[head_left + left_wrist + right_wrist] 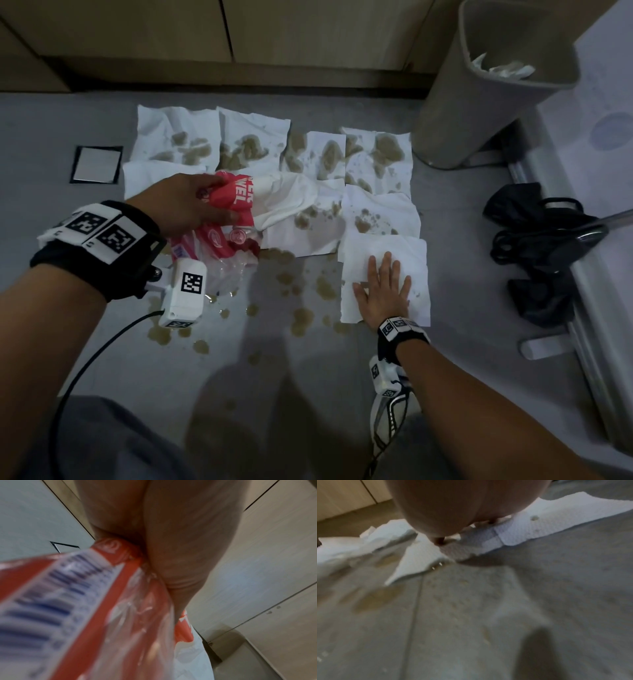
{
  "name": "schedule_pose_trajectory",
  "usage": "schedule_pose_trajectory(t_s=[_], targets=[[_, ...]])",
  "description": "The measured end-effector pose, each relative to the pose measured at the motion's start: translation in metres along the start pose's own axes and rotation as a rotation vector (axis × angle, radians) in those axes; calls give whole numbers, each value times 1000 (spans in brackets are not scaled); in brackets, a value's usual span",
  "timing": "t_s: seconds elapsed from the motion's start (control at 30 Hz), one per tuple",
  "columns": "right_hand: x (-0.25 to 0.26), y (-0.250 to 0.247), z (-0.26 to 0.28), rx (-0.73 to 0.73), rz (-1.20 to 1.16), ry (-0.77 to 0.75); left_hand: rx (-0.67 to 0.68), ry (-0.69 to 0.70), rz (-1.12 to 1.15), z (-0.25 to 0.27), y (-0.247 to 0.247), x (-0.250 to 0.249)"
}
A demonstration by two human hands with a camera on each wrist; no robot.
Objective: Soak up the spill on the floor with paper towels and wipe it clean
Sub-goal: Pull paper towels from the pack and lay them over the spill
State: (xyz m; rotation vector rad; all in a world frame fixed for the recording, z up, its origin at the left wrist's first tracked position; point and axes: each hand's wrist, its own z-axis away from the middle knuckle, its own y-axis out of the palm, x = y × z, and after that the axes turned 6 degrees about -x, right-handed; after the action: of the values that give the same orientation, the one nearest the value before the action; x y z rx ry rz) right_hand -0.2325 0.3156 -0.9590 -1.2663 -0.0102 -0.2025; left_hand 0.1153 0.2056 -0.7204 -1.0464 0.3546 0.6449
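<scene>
Head view: crouched over a grey floor [102, 342] dotted with brownish spill [301, 320]. Right hand [383, 291] laid flat, fingers straight and spread, on a clean paper towel [387, 253], likely to press it down so it drinks up the liquid beneath. Left hand [191, 202] curled round a red-and-white towel pack [236, 219], a loose sheet trailing from its mouth, apparently kept ready for the next pull. Stained sheets [260, 147] tiled edge to edge toward the cabinets [137, 31], beside a bin [479, 102] holding crumpled paper. Puddles nearer the knees not yet covered.

Left wrist view: blurred; palm [171, 534] clamped on crinkled pack film [120, 601], barcode showing.

Right wrist view: heel of hand [462, 507] bearing on embossed towel [539, 524]; fingers hidden here. Bare wet patches [373, 599] just beside the sheet's edge.
</scene>
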Motion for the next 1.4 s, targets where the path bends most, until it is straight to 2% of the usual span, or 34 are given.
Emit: schedule_pose_trajectory(t_s=[0.1,0.17,0.27,0.37,0.47,0.5,0.6,0.87,1.07,1.17,1.23,1.4], targets=[[21,-24,-10,-176,-79,-20,-3,38,-37,2,1,-1],[47,-53,-23,-243,-255,-88,1,53,-66,2,2,-3],[95,-111,-34,-153,-821,-80,-6,53,-106,2,3,-5],[138,-156,-46,8,-1000,-7,4,42,-107,3,5,-7],[163,-175,-58,192,-1217,90,-2,32,-121,4,4,-7],[167,-177,-61,192,-1296,118,-9,27,-135,4,3,-6],[168,-182,-68,57,-1439,149,-33,-18,-175,5,1,-5],[154,-208,-73,-67,-1486,151,-26,-14,-184,10,-1,-18],[136,-230,-86,-175,-1649,280,-25,5,-231,14,-5,-20],[112,-248,-94,-333,-1717,370,-38,-31,-243,17,-12,-8],[99,-252,-97,-399,-1697,354,-76,-75,-167,19,-17,-1],[93,-218,-92,-349,-1426,242,-209,-109,49,21,-25,5]])
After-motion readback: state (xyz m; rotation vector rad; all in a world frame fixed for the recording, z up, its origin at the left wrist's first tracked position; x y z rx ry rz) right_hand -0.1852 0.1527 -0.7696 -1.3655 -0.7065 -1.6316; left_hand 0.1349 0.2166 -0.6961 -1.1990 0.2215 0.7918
